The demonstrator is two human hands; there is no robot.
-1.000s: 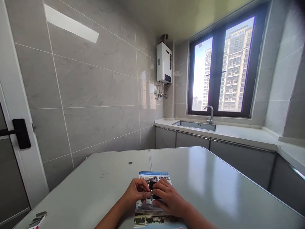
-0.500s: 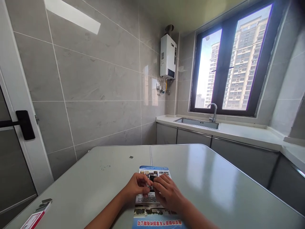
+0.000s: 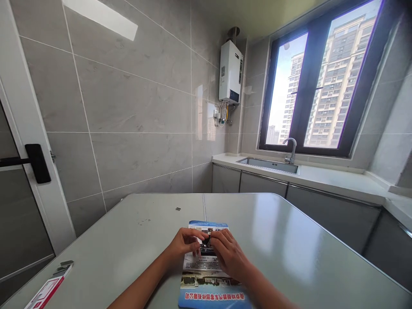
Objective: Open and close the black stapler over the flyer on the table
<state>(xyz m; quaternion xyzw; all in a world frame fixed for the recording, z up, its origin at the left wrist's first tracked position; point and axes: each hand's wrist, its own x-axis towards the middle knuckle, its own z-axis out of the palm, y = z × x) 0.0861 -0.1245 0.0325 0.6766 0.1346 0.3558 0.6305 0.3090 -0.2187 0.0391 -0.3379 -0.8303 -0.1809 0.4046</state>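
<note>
Hands at work on a pale table (image 3: 106, 253), with the printed leaflet (image 3: 196, 289) as reference for all positions. Far to the left of the leaflet, beyond the table edge, stands a door bearing a black handle (image 3: 37, 163). On the table, well left of the leaflet, lies a slim white-and-red box (image 3: 48, 292), set at a slant; dark grey strips (image 3: 63, 268) show at its far end (whether they sit inside it or on top cannot be told). Left of the leaflet's far edge are scattered tiny dark bits (image 3: 143, 222), and, nearer to it but beyond that edge, a short grey strip (image 3: 178, 209). The left hand (image 3: 185, 242) reaches over the leaflet's left side, fingers bent, thumb and index finger parted, the index fingertip at a small black object (image 3: 206, 243); whether it grips cannot be told. That object lies over the far half of the leaflet, between the hands and partly hidden by them. The right hand (image 3: 227, 251) arches over the leaflet's right side, fingers curled down at the object's right end; its grip is likewise hidden. Well beyond the leaflet, to its right, a metal sink (image 3: 257, 163) is set into a white counter (image 3: 331, 178), its floor hidden from this angle, with a curved tap (image 3: 291, 150) behind
</note>
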